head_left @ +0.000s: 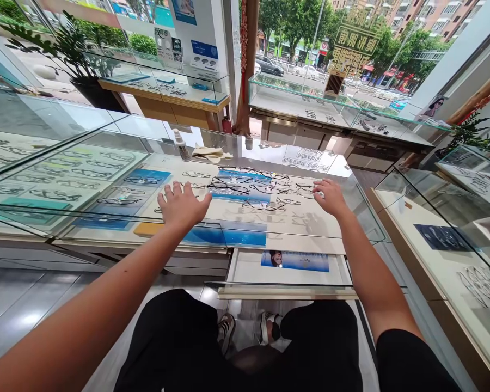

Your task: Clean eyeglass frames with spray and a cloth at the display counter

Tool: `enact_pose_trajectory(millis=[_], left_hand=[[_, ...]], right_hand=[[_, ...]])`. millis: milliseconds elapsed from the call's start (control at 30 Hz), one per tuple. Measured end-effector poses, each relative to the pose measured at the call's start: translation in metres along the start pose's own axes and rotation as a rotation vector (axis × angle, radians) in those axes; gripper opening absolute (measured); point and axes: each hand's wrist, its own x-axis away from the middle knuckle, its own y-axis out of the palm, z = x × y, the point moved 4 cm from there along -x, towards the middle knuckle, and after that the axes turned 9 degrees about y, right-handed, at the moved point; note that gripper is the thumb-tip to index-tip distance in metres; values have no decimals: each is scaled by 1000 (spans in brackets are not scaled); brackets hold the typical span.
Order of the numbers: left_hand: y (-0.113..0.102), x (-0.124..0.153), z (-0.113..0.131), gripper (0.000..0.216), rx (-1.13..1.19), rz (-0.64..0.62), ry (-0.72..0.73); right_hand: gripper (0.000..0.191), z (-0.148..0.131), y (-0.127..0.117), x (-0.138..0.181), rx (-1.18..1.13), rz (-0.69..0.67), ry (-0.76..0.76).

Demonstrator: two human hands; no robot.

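My left hand (183,204) reaches out over the glass counter top (343,223), fingers spread and holding nothing. My right hand (330,197) stretches forward to the right, fingers curled down near a pair of glasses at the right end of the row; I cannot make out whether it grips one. Between the hands lie several pairs of dark-framed glasses (245,188) on the white and blue display surface. A pulled-out white drawer (249,269) with a blue card (294,260) sits below the counter in front of my knees.
A small white spray bottle (182,145) and a folded cream cloth (210,153) lie at the counter's far side. More glass showcases with glasses stand left (44,174), right (465,239) and behind (302,100). A potted plant (77,54) stands at far left.
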Motion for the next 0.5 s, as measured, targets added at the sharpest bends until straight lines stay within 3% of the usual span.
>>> enact_pose_trajectory(millis=[500], left_hand=[[0,0,0,95,-1,-1,-3]], right_hand=[[19,-16,-8,5,-84,-121,24]])
